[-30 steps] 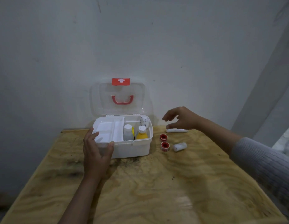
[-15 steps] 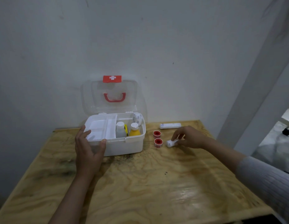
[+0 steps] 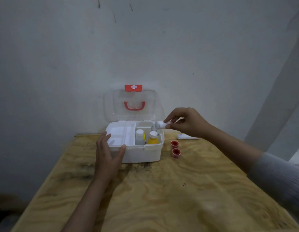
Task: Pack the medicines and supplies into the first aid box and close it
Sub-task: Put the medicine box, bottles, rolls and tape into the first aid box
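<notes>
A white first aid box [image 3: 142, 154] stands open at the back of the wooden table [image 3: 162, 198], its clear lid [image 3: 133, 104] with a red handle upright against the wall. Inside are a white tray [image 3: 120, 136], a white bottle [image 3: 139, 135] and a yellow bottle [image 3: 152, 138]. My left hand [image 3: 108, 154] grips the box's front left corner. My right hand [image 3: 185, 122] holds a small white roll [image 3: 160, 125] just above the box's right end. Two red-capped tape rolls [image 3: 175, 149] and a white tube [image 3: 187, 136] lie on the table right of the box.
A pale wall rises directly behind the box. A slanted white post [image 3: 279, 104] stands at the right. The table's left and right edges fall away to a dark floor.
My right hand reached to the table, closed on the small white roll and lifted it up and left over the box. My left hand stayed on the box.
</notes>
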A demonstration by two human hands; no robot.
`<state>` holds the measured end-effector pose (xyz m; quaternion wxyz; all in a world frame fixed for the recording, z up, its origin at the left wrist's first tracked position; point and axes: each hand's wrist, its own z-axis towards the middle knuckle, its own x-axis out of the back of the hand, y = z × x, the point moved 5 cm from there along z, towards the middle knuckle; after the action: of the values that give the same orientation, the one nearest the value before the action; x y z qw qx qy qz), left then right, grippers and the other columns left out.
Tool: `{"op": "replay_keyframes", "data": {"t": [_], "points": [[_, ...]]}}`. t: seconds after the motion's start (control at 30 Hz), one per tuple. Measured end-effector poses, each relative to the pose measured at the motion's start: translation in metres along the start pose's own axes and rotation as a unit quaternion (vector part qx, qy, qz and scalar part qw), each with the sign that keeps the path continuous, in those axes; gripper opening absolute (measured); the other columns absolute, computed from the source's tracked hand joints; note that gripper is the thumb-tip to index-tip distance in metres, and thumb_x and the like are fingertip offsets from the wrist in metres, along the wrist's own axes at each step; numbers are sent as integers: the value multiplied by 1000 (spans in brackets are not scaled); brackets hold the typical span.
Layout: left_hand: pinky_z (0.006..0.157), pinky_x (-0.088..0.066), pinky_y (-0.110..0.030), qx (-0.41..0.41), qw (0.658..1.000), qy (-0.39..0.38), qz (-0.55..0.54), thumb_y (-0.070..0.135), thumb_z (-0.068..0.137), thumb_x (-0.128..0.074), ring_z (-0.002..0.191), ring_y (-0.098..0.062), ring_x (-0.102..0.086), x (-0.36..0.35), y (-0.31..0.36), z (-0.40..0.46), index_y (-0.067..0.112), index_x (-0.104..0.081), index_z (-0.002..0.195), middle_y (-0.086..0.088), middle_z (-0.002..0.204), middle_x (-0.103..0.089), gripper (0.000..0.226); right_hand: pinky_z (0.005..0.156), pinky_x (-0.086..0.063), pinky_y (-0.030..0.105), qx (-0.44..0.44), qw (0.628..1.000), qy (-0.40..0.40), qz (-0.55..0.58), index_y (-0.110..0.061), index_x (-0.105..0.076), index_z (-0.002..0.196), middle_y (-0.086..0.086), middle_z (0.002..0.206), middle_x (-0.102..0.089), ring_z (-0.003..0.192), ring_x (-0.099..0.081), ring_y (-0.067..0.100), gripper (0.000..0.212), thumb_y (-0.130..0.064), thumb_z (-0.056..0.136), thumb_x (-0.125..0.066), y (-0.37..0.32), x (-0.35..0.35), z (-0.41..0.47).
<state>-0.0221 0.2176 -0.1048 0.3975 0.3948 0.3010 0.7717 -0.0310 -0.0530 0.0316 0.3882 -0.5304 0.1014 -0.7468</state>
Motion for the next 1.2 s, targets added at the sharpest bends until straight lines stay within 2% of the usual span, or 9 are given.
{"op": "replay_keyframes", "data": {"t": [0.1,0.23,0.33,0.4,0.47,0.67,0.87,1.07,1.2], "points": [[106,-36,-36,31,999,-18,21,39,82,-68,134,-12,-30,5,4,3,23,-28,142,3,151,-26,73,69,-54,19,47,998,-31,-5,-16,-74,88,-3,85,-66,77,-65,13,14,-15,75,-76,-35,-26,26],[107,-31,-37,56,994,-83,52,51,79,-64,141,-20,-24,13,6,15,24,-17,149,4,158,-17,89,70,-54,26,81,991,-87,-66,-13,-74,92,4,90,-71,76,-64,13,15,-14,78,-71,-66,-70,55],[113,-28,-44,72,981,-160,83,68,73,-57,144,-22,-21,17,0,26,25,-12,151,5,160,-15,99,68,-45,23,85,980,-138,-112,-11,-73,96,6,97,-73,73,-58,8,17,-13,79,-69,-74,-106,68],[113,-27,-43,79,975,-189,86,67,75,-57,145,-21,-20,18,-2,29,26,-10,152,6,160,-13,99,66,-42,21,79,974,-162,-137,-10,-73,96,6,98,-73,69,-55,7,18,-12,79,-69,-73,-126,74],[113,-26,-43,83,971,-207,87,68,75,-56,146,-20,-17,18,-4,31,29,-7,152,8,161,-9,99,64,-41,20,68,969,-185,-147,-9,-73,96,5,98,-73,63,-53,6,18,-12,79,-70,-69,-141,77],[115,-21,-40,85,973,-208,56,62,78,-58,147,-16,-11,17,-3,28,27,-5,152,9,161,-5,97,66,-46,18,52,970,-207,-113,-9,-75,91,7,94,-75,81,-66,17,15,-9,77,-70,-64,-152,78],[116,-23,-43,95,971,-207,70,66,76,-58,147,-17,-13,18,-10,29,27,-6,152,8,161,-6,101,72,-44,19,45,982,-159,-93,-5,-72,97,9,99,-73,85,-65,17,18,-11,81,-68,-54,-118,78],[114,-27,-46,109,971,-201,69,71,71,-58,145,-18,-18,16,-14,30,31,-7,151,10,160,-10,102,64,-43,0,-5,994,-80,-80,-7,-73,93,6,93,-73,69,-59,2,15,-11,79,-70,-19,-59,70],[115,-26,-45,105,974,-192,63,65,75,-61,145,-17,-18,15,-15,30,29,-9,151,9,160,-11,99,62,-44,8,-63,989,-47,-122,-7,-73,90,8,90,-74,66,-60,7,12,-11,79,-70,29,-25,49]]}}
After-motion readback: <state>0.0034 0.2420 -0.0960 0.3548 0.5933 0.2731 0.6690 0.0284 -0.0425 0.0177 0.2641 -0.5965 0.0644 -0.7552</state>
